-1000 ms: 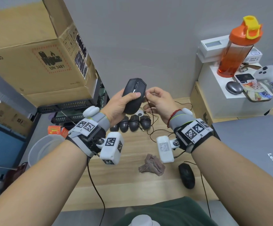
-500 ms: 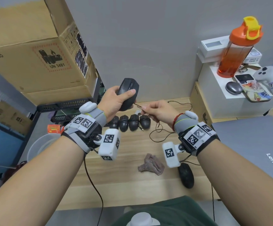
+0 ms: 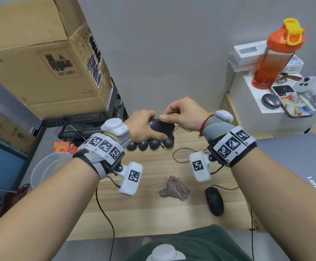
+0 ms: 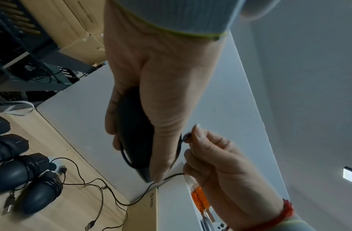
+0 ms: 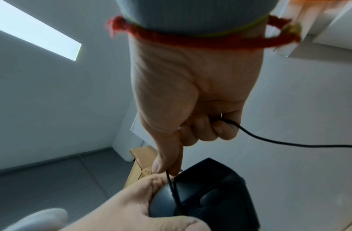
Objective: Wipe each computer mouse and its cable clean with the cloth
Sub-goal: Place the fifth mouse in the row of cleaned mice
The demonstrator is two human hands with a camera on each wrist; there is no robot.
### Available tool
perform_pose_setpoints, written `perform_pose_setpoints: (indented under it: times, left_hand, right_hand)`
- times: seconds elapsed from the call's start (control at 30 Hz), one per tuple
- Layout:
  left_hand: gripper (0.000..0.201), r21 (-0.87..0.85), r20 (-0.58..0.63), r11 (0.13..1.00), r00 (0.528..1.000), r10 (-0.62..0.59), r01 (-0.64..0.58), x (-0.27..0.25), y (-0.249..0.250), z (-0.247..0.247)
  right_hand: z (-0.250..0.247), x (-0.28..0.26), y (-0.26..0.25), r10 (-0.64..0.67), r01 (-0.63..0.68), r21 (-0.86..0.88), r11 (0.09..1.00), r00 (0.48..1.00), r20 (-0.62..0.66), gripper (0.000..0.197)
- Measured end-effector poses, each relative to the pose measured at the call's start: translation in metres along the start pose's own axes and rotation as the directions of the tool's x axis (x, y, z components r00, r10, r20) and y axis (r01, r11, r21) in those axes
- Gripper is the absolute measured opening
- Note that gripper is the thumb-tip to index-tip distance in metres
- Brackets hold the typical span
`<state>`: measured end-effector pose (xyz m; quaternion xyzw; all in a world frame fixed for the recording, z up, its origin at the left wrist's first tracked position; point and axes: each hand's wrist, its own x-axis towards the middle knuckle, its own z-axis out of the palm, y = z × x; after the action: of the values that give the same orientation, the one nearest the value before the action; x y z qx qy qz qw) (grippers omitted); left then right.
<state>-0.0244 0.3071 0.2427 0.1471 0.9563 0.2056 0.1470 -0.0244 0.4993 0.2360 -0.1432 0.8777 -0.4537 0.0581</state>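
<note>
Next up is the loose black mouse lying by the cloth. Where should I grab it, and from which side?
Probably take the loose black mouse across its two long flanks from above. It lies flat on the table near the cloth, its domed back up and sides exposed. Its cable leaves the far end, so leave that end alone.

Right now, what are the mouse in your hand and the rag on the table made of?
The mouse looks like dark plastic with a dull, smooth shell. The rag looks like soft cloth, brownish and crumpled into folds. The table looks like pale wood, maybe a printed grain.
</note>
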Motion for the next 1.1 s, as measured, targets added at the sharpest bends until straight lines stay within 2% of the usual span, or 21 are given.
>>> perform_pose_setpoints:
  times: [0.13,0.2,0.3,0.37,0.43,0.5,0.7,0.87,0.97,1.1]
  left_hand:
    - [0.038,-0.053,0.089,0.998,0.996,0.020,-0.015,-0.007,0.004,-0.005]
    - [0.035,-0.178,0.162,0.984,0.986,0.025,0.004,-0.011,0.003,-0.006]
    - [0.039,-0.379,0.214,0.925,0.975,0.067,0.020,-0.016,0.002,-0.007]
    - [0.040,-0.447,0.148,0.894,0.984,0.098,-0.022,-0.015,0.002,-0.008]
    - [0.039,-0.494,0.013,0.865,0.995,0.103,-0.083,-0.013,0.002,-0.009]
    - [0.043,-0.548,-0.102,0.826,0.991,0.089,-0.131,-0.010,0.003,-0.009]
    - [0.056,-0.722,-0.212,0.676,0.977,-0.012,-0.149,-0.001,0.003,-0.007]
    - [0.032,-0.654,-0.257,0.751,0.961,-0.104,-0.094,0.010,-0.009,-0.005]
    - [0.035,-0.627,-0.225,0.779,0.961,-0.158,-0.019,0.015,-0.019,0.000]
    - [0.042,-0.539,-0.209,0.842,0.968,-0.141,0.007,0.016,-0.023,0.000]
  right_hand:
    - [-0.002,0.004,-0.003,-0.021,0.020,-0.037,0.999,0.999,-0.024,0.022]
    - [-0.005,0.006,-0.002,-0.005,0.007,0.026,1.000,0.998,-0.060,0.028]
    - [-0.002,0.009,0.007,-0.001,0.009,0.180,0.984,0.999,-0.045,0.022]
    - [0.001,0.008,0.013,0.035,-0.018,0.264,0.964,0.998,-0.059,0.017]
    - [0.005,0.006,0.019,0.070,-0.048,0.342,0.939,0.996,-0.052,0.016]
    - [0.013,0.003,0.024,0.089,-0.072,0.363,0.929,0.995,-0.032,0.022]
    - [0.046,-0.003,0.020,0.070,-0.081,0.309,0.948,0.997,0.045,0.024]
    - [0.048,-0.009,0.017,0.011,-0.018,0.046,0.999,0.987,0.159,0.029]
    - [0.038,-0.012,0.011,-0.010,0.012,-0.015,1.000,0.987,0.159,0.026]
    - [0.024,-0.009,0.006,-0.041,0.045,-0.027,0.999,0.993,0.113,0.020]
